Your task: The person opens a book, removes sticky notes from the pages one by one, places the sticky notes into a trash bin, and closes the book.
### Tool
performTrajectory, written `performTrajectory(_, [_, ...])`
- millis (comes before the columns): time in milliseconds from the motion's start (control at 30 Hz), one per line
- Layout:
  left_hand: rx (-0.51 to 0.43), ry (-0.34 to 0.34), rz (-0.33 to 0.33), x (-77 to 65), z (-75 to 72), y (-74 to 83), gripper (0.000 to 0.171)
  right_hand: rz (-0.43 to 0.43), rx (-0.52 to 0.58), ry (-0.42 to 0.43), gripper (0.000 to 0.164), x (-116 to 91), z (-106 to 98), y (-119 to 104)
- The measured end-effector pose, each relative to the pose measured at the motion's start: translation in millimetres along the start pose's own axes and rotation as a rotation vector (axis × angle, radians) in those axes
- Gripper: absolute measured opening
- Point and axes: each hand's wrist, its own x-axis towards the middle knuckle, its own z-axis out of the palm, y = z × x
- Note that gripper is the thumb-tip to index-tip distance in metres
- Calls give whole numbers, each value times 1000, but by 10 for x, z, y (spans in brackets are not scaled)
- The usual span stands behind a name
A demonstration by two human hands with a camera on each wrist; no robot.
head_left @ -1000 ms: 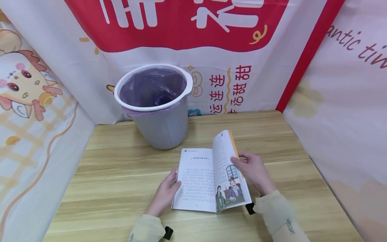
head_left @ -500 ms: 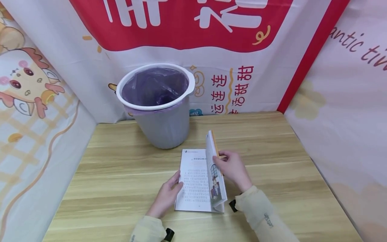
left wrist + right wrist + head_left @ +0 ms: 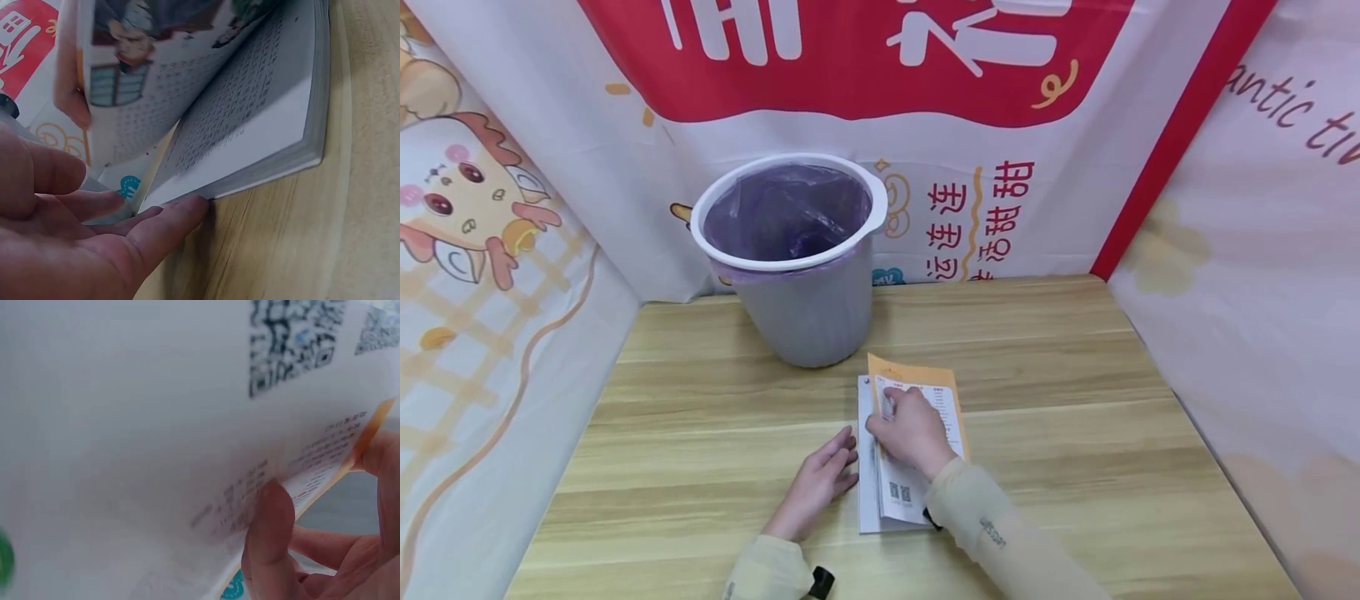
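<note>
A paperback book (image 3: 901, 504) lies in front of me, its upper part folding over to the left so that its back cover, white with an orange band and QR codes, faces up. My right hand (image 3: 913, 429) pinches the moving cover and pages near their left edge. The right wrist view shows fingertips of that hand (image 3: 275, 531) against the cover. My left hand (image 3: 816, 483) is beside the book's left edge, fingers loosely extended. Seen from the left wrist, a fingertip of this hand (image 3: 194, 206) touches or nearly touches the lower pages' edge; printed text and a picture show inside.
A grey bin (image 3: 805, 321) lined with a purple bag stands behind the book, slightly left. The wooden table (image 3: 700, 417) runs back to a printed cloth (image 3: 1000, 142), and similar cloths hang at both sides.
The right hand has swung the book's right part up and over to the left, nearly closing it. The left thumb has come off the left page.
</note>
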Motion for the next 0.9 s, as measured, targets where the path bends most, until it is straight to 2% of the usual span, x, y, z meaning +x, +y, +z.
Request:
performTrajectory(133, [-23,24,-22,1,-6,-5,57,-42,-106,11,68,16,184,9])
performTrajectory(333, [-13,62,-27,11,-23,-17,58,-134,-277,31,47,39,343,92])
performTrajectory(633, [41,74,-8,-14,33,25,59,-161,-303,5,54,54,410,196])
performTrajectory(767, [124,89,-6,-19,79,13,59,-170,-299,3,55,46,392,216])
performTrajectory(900, [318,146,18,-21,124,-15,58,-198,-269,-19,52,29,336,238])
